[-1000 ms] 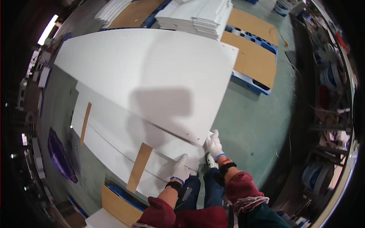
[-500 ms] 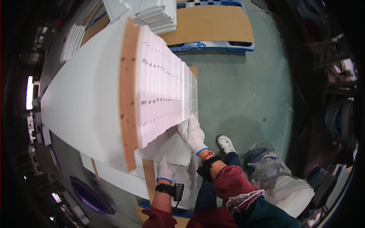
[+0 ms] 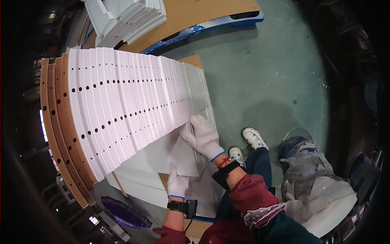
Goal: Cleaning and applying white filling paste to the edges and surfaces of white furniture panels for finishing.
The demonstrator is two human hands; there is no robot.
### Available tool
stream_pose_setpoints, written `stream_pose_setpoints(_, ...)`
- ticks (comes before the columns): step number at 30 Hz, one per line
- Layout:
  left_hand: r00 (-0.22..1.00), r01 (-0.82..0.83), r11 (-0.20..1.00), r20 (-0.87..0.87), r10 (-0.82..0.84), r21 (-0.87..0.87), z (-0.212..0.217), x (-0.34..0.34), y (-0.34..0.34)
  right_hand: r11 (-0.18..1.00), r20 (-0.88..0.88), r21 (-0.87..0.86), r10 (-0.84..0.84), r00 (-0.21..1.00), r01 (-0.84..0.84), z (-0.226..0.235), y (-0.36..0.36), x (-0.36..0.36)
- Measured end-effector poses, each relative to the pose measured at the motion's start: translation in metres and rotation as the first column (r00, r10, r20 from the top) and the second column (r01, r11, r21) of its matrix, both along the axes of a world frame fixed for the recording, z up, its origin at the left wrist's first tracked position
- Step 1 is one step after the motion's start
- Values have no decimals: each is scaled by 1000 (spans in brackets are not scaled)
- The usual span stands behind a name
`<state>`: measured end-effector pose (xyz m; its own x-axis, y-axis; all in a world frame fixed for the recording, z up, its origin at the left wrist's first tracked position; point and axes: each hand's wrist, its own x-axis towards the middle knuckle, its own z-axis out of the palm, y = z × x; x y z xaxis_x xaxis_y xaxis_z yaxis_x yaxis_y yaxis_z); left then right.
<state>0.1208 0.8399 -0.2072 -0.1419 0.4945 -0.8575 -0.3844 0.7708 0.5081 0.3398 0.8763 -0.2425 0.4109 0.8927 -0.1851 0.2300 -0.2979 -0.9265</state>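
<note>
Both my hands wear white knitted gloves. My left hand [image 3: 178, 183] grips the lower edge of a thin white sheet [image 3: 183, 158], its thumb lying on top. Up at the right edge of that sheet, my right hand [image 3: 205, 138] has its fingers bent and pinched together beside the stack; its fingertips partly hide what they grip. The tall stack of white boards [image 3: 130, 101] rises just left of my right hand, with rows of drilled holes along the board edges. Its topmost boards have brown edges [image 3: 61, 122].
A blue pallet [image 3: 203, 30] with brown cardboard carries more white panels [image 3: 134, 20] at the far side. To my right stands a bundle wrapped in grey plastic [image 3: 313, 183]. A purple round object [image 3: 126, 211] lies on the floor at lower left.
The view has shifted, so the stack's drilled edges and brown-edged boards show more fully. My right hand's fingers were stretched along the stack corner; now they are bent and pinched. The sheet appears tilted up.
</note>
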Motion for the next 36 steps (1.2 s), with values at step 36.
stream_pose_setpoints(36, 985, 34, 997, -173, -23, 62, -2, 49, -37, 991, -475, -132, -32, 879, -35, -46, -16, 18)
